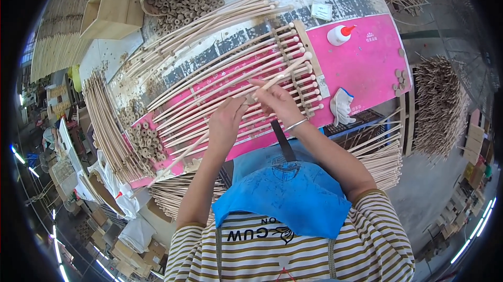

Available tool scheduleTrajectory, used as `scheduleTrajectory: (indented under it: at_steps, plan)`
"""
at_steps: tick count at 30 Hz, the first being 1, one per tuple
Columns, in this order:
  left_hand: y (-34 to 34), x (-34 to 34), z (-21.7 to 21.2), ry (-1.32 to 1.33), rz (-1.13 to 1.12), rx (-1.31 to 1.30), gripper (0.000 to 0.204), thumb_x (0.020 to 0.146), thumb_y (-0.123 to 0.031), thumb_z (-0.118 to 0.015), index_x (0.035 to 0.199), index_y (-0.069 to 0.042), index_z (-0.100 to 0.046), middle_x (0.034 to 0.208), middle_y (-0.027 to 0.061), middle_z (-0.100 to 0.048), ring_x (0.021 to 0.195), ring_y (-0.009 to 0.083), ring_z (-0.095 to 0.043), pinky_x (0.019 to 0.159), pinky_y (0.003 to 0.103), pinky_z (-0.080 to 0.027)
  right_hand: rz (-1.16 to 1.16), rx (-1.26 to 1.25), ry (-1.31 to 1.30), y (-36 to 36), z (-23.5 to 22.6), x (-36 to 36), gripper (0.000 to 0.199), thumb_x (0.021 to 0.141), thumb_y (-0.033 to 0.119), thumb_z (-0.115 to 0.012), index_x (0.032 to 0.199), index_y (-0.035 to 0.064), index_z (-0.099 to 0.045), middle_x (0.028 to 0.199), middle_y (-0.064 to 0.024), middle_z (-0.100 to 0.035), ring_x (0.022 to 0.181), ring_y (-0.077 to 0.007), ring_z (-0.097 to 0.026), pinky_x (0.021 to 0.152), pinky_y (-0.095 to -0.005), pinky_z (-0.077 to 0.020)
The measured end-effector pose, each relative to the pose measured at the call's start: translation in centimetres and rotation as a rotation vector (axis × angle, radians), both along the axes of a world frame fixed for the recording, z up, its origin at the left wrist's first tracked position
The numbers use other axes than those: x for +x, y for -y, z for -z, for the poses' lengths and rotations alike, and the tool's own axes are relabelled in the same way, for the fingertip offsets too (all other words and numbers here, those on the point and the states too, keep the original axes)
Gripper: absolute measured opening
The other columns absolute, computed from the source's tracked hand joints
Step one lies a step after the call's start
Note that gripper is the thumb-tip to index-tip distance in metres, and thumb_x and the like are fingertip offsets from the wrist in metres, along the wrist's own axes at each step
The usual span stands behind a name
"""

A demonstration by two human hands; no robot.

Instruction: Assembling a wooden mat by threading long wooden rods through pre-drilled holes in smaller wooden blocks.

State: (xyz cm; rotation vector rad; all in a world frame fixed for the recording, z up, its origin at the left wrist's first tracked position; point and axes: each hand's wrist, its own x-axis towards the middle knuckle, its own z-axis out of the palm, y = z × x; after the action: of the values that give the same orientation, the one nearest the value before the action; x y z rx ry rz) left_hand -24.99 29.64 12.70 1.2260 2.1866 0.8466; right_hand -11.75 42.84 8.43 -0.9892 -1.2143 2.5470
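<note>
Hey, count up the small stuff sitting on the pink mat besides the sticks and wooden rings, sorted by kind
Glue bottle, white with a red cap: 1
Crumpled white glove: 1
Total: 2

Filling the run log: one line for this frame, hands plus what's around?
left hand: on wooden dowel | right hand: pinching same dowel | under: dowel row on pink mat | near: glue bottle, wooden rings

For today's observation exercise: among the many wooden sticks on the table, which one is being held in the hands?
The stick pinched in the right hand, with the left hand near its lower part. It crosses over the row of sticks lying flat on the pink mat.
</note>
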Motion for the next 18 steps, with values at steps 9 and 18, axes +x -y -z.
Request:
scheduleTrajectory:
  at_steps: [9,18]
  plan:
    - [0.4,-0.2,-1.7,0.034,-0.006,-0.077,0.02,0.097,-0.014,-0.064,0.112,-0.003,-0.071,0.091,0.0163,-0.066,0.081,0.0363,-0.066,0.07,0.043,-0.051,0.116,-0.077,-0.058,-1.5,1.0,2.1,0.028,0.097,0.017,-0.071,0.121,0.0019,-0.069,0.091,-0.0008,-0.069,0.076,-0.0063,-0.063,0.069,-0.0228,-0.0538]
    - [0.6,-0.8,-1.3,0.112,-0.03,-0.075,0.019,0.096,-0.012,-0.065,0.109,0.001,-0.072,0.09,0.0162,-0.067,0.077,0.0323,-0.065,0.071,0.038,-0.05,0.152,0.137,0.058,-3.6,2.6,3.0,0.032,0.096,0.022,-0.074,0.12,0.002,-0.069,0.087,0.0006,-0.068,0.073,-0.0051,-0.062,0.068,-0.0216,-0.0528]
